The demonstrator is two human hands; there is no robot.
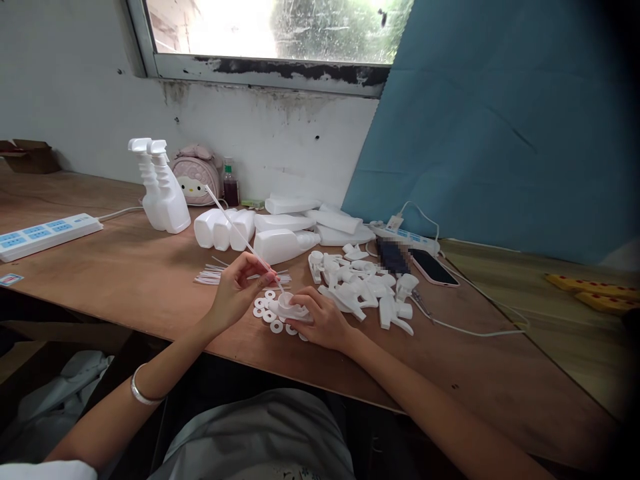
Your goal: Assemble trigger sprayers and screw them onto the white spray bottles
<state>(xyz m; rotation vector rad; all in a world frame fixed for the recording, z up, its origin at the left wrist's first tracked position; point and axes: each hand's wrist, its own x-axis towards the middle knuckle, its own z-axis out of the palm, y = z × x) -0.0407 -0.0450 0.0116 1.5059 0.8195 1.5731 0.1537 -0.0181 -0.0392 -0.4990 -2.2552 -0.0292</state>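
My left hand (pixel 239 288) pinches a thin white dip tube (pixel 235 225) that slants up and away to the left. Its lower end meets a white trigger sprayer head (pixel 293 309), which my right hand (pixel 323 321) holds against the wooden table (pixel 125 267). Several white washers (pixel 267 319) lie on the table under and beside both hands. A bundle of spare white tubes (pixel 213 275) lies just beyond my left hand. A pile of white sprayer heads (pixel 360 287) sits to the right of my right hand.
Empty white bottles (pixel 280 233) lie behind the hands; two finished spray bottles (pixel 160 190) stand at the back left near a pink bag (pixel 196 175). A power strip (pixel 40 235) lies far left, a phone (pixel 433 267) and cable on the right. A blue board (pixel 500 120) leans on the wall.
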